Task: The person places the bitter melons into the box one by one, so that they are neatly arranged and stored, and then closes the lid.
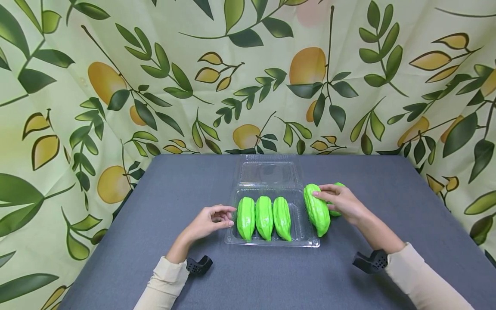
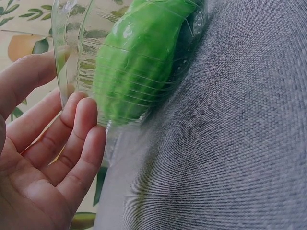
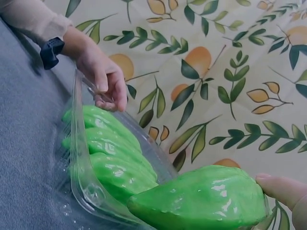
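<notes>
A clear plastic clamshell box (image 1: 267, 244) lies with its lid (image 1: 269, 172) folded back. Inside, three bright green ridged bitter melons (image 1: 264, 218) lie side by side, filling the left and middle; bare tray shows at the right. My right hand (image 1: 342, 201) grips another bitter melon (image 1: 317, 211) by its upper part, over the box's right edge, its pointed tip towards me. My left hand (image 1: 214, 220) is at the box's left wall, fingers loosely bent, fingertips (image 2: 86, 112) right at the rim beside the leftmost melon (image 2: 139, 67).
One more green melon (image 1: 339, 184) lies on the table right of the box, mostly hidden behind my right hand. Grey cloth (image 1: 174, 181) covers the table. A leaf-and-fruit patterned curtain (image 1: 267, 56) rises behind it and along both sides.
</notes>
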Demonstrator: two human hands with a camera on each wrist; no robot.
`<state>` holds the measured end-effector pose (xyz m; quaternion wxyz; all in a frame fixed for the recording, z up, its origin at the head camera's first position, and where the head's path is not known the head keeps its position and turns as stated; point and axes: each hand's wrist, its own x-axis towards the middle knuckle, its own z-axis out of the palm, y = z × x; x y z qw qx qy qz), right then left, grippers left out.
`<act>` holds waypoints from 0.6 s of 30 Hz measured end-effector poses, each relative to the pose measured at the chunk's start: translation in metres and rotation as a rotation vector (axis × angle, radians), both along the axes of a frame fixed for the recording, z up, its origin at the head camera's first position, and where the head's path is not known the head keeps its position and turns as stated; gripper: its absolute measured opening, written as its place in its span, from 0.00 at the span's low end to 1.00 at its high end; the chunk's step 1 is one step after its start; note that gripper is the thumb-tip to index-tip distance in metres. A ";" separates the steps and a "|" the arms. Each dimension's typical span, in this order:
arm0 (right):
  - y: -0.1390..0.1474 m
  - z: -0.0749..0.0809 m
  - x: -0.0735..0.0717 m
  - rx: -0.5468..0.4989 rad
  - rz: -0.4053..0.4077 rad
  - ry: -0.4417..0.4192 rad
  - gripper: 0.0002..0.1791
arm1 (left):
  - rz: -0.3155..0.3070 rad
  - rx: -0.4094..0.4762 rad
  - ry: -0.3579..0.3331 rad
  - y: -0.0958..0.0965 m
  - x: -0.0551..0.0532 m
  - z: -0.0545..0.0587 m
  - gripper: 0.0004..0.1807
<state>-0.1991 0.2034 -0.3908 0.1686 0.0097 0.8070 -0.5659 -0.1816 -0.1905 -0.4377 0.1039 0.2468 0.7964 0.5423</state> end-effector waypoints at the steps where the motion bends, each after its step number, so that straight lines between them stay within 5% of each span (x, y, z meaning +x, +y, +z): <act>1: -0.001 0.000 0.000 -0.004 0.000 0.001 0.40 | 0.000 0.000 0.002 0.000 0.000 0.000 0.21; 18: -0.017 -0.002 0.002 -0.028 0.016 0.004 0.39 | 0.000 0.006 -0.001 0.000 0.000 0.000 0.21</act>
